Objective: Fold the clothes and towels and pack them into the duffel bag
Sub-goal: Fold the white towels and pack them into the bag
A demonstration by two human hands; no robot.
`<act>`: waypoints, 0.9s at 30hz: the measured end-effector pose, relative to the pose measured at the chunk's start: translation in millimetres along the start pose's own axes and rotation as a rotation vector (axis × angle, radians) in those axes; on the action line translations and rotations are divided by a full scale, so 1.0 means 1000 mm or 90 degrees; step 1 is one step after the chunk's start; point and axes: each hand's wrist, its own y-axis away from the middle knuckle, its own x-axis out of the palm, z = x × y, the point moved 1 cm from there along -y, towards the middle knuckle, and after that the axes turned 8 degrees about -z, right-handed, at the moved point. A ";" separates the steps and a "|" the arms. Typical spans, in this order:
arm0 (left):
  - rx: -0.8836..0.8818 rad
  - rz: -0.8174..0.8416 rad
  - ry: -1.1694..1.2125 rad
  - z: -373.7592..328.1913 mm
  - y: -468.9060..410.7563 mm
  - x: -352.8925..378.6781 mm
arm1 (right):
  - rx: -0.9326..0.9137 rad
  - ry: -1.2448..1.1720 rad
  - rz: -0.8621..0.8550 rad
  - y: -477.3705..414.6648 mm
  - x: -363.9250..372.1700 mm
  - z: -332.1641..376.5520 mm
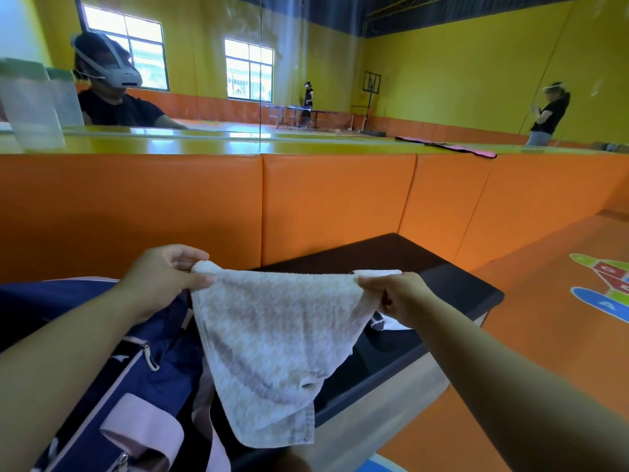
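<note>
A white terry towel (272, 342) hangs in the air in front of me, stretched between both hands. My left hand (166, 274) pinches its upper left corner, and my right hand (394, 294) pinches the upper right corner. The towel's lower end droops to a point over the dark bench (452, 284). A navy duffel bag (112, 369) with pale pink straps and zips lies on the bench at the lower left, under my left arm. A bit of white cloth (391, 323) shows on the bench beneath my right hand.
An orange padded wall (306, 206) stands right behind the bench, with a mirror above it that reflects me. The orange floor (544, 328) lies to the right, with painted marks. Other people stand far off in the hall.
</note>
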 end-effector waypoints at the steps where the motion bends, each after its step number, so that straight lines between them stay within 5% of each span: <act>1: 0.010 -0.005 -0.011 -0.001 -0.001 -0.002 | 0.021 0.010 0.012 0.003 -0.001 0.001; 7: 0.068 -0.052 -0.051 -0.010 0.001 -0.002 | -0.028 0.141 0.049 0.008 -0.002 -0.001; 12: 0.103 -0.068 -0.103 -0.009 0.005 0.001 | 0.015 0.070 0.097 0.013 -0.003 -0.007; 17: 0.116 -0.077 -0.147 -0.007 0.008 -0.003 | -0.114 0.035 0.014 0.009 -0.008 -0.002; 27: 0.094 -0.126 -0.054 -0.022 0.001 -0.018 | -0.218 0.070 0.025 0.025 -0.025 0.031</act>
